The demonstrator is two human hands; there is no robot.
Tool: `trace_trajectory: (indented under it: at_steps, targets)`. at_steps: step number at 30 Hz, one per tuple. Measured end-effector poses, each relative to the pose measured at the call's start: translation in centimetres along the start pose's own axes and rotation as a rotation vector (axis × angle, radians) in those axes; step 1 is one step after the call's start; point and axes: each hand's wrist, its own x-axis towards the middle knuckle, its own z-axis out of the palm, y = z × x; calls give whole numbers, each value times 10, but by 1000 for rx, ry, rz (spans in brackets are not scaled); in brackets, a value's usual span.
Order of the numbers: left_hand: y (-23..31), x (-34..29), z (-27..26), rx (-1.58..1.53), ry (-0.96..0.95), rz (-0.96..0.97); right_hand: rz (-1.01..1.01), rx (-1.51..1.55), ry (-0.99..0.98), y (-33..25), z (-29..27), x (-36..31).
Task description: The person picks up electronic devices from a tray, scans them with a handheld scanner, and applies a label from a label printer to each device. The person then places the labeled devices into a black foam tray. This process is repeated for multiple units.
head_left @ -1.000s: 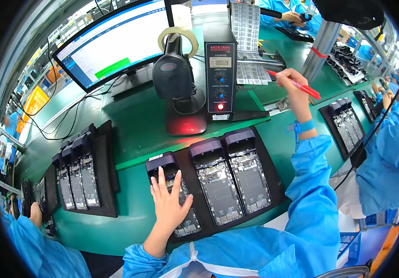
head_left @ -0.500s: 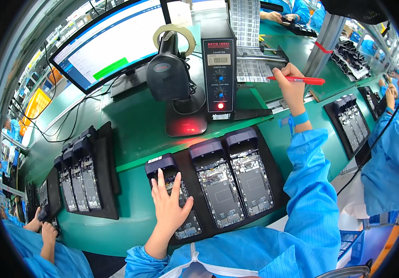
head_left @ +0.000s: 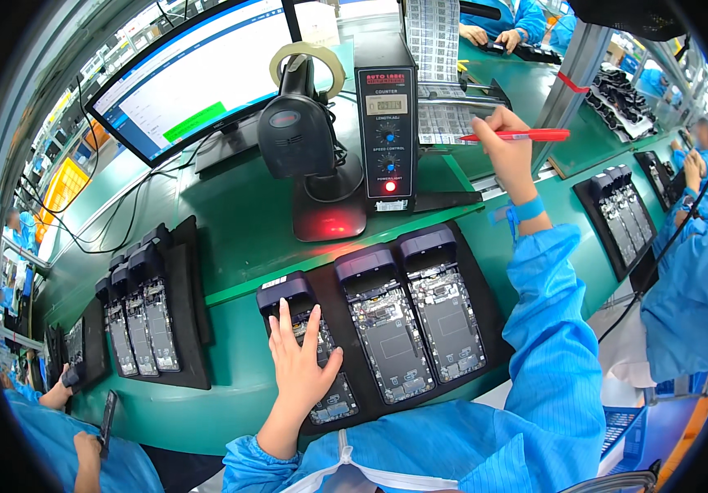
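Basically, a row of open phones (head_left: 160, 319) is parked well left of the label machine (head_left: 386, 135). In front of it, a bit left, the near phone (head_left: 336, 403) on a black mat (head_left: 329, 300) is partly covered by the left hand (head_left: 300, 361), fingers spread apart, nothing clamped. Two more phones (head_left: 393, 345) are lined up beside it. Right of the machine, a red pen (head_left: 539, 135) is gripped in the right hand (head_left: 508, 156) at the label strip (head_left: 442, 125); contact can't be told. Step, presumably: label picking. A clean edge pinch seems called for, pen tip kept clear.
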Motion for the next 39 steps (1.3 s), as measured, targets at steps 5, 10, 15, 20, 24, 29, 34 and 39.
trace_trajectory:
  at_steps: [5,10,15,20,24,29,34,39]
  targets:
    - [1,0,0,-7,3,1,1,-92,-34,7,7,2]
    - [1,0,-1,-5,-6,-11,11,-86,-87,-1,11,1]
    - [4,1,-4,-14,-18,-15,43,-68,-148,-6,8,-1]
    - [0,-1,-2,-8,9,-1,-24,9,-79,-10,-7,-11]
    - [0,-4,-2,-10,66,18,-435,-392,-232,-13,-19,-50]
    - [10,-5,-12,-549,87,84,-345,-766,-424,24,-19,-71]
    - [33,-9,1,-1263,-316,-259,-182,-1049,-410,78,-1,-40]
    - [52,3,-9,-1513,-277,-522,34,-1261,-398,102,16,-24]
